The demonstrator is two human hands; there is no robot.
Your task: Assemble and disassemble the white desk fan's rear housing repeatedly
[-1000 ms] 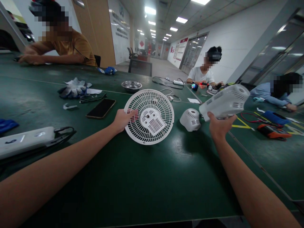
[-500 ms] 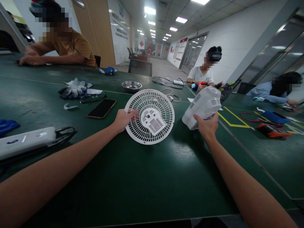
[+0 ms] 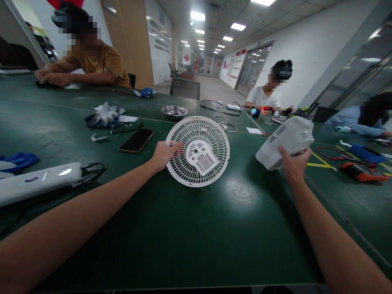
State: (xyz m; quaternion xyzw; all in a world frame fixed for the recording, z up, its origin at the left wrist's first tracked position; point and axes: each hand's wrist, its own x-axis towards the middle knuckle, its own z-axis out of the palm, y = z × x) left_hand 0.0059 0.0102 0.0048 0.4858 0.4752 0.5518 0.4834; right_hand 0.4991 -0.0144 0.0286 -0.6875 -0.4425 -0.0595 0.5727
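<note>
at centre of frame: white fan grille (image 3: 201,157), left hand (image 3: 163,155) clamped on its left rim. right of centre: white plastic case (image 3: 283,141), clasped by right hand (image 3: 294,164); long axis runs lower left to upper right, lower end toward grille. 2 pieces apart.

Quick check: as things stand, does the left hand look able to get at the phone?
Probably yes, but likely only after freeing up: the left hand is holding the white fan grille by its rim. The phone lies close by, with nothing covering it.
</note>
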